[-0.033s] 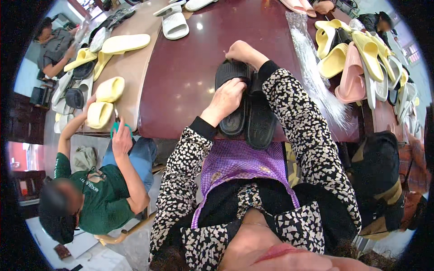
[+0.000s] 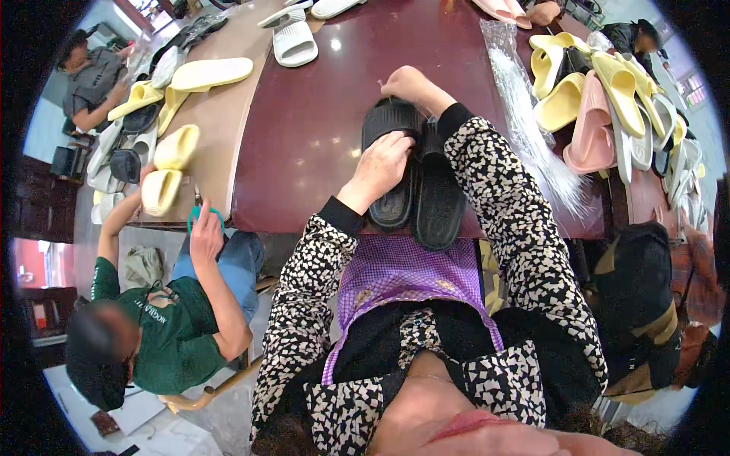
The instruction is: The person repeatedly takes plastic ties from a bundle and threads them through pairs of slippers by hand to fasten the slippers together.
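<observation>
A pair of black slide slippers lies side by side at the near edge of the dark red table, toes pointing away from me. My left hand grips the ribbed strap of the left slipper, fingers curled over its near edge. Just beyond the straps, my right hand is closed in a pinch. A thin pale strand shows at its fingertips, and the rest of it is hidden by the hand and slipper.
A bundle of thin white strands lies on the right, beside piled yellow, pink and grey slippers. Grey slides sit at the far left. A co-worker in green holds yellow slippers and green-handled scissors.
My right hand has risen slightly away from the slippers, while my left stays put. At the left, the co-worker's yellow slippers have tilted and shifted a little.
</observation>
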Demonstrator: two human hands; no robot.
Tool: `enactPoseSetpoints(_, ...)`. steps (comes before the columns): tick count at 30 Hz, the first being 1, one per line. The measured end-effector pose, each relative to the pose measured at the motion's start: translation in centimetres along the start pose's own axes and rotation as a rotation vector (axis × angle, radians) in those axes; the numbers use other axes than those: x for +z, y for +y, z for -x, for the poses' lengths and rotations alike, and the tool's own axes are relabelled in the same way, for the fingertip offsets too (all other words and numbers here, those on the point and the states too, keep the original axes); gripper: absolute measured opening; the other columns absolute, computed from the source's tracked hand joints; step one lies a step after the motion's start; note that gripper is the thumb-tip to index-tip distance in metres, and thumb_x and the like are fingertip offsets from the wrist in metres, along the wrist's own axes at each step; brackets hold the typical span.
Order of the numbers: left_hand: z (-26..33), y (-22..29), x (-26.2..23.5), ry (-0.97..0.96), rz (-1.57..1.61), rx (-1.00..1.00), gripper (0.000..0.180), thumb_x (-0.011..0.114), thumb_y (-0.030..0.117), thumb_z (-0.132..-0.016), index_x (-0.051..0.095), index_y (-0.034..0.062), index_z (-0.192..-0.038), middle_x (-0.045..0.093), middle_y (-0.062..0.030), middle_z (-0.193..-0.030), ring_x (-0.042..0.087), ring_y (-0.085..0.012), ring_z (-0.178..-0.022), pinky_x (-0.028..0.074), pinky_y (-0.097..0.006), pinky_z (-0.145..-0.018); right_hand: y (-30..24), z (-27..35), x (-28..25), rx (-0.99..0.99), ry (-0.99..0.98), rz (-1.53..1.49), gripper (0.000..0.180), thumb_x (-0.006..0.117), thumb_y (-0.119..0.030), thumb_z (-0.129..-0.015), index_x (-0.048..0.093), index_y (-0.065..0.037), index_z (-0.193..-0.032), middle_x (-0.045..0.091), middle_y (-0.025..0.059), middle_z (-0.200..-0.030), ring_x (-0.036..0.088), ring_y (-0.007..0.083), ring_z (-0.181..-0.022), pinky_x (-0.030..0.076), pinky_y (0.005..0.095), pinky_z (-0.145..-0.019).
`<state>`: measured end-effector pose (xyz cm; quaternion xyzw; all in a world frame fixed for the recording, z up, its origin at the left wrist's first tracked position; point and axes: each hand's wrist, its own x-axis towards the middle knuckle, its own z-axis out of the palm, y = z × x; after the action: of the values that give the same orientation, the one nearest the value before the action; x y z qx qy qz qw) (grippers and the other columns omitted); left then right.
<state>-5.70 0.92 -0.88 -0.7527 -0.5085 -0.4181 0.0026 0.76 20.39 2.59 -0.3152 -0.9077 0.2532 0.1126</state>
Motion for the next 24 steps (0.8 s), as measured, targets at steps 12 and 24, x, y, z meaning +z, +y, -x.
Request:
enactPoseSetpoints(12,-5.3,-0.7,0.6,0.177,0.348,-0.438,0.02,0.06,0.008,-0.083,0.062,-0.0005,-0.1,0.066,-0.0159,-0.094,0.065,-0.0227,-0.076,0.051,-0.033,-0.069,1.1,8.7,0.4,0.059,0.359,-0.709,0.021,0.06,-0.018,-0.085,0.067,0.002,-0.09,0.067,0.0063,-0.074,0.061,0.0113,-0.069,0.049,0.0271,-0.063)
enactPoseSetpoints(24,-8.6,-2.1,4.1,0.006,0.329,-0.531,0.013,0.063,0.009,-0.085,0.065,-0.0011,-0.093,0.064,0.0008,-0.077,0.055,-0.0051,-0.069,0.045,-0.021,-0.061,3.8,10.9,-0.3,0.03,0.411,-1.079,0.016,0.056,-0.013,-0.089,0.064,0.0,-0.086,0.059,-0.0014,-0.07,0.052,0.0064,-0.062,0.043,0.0214,-0.056)
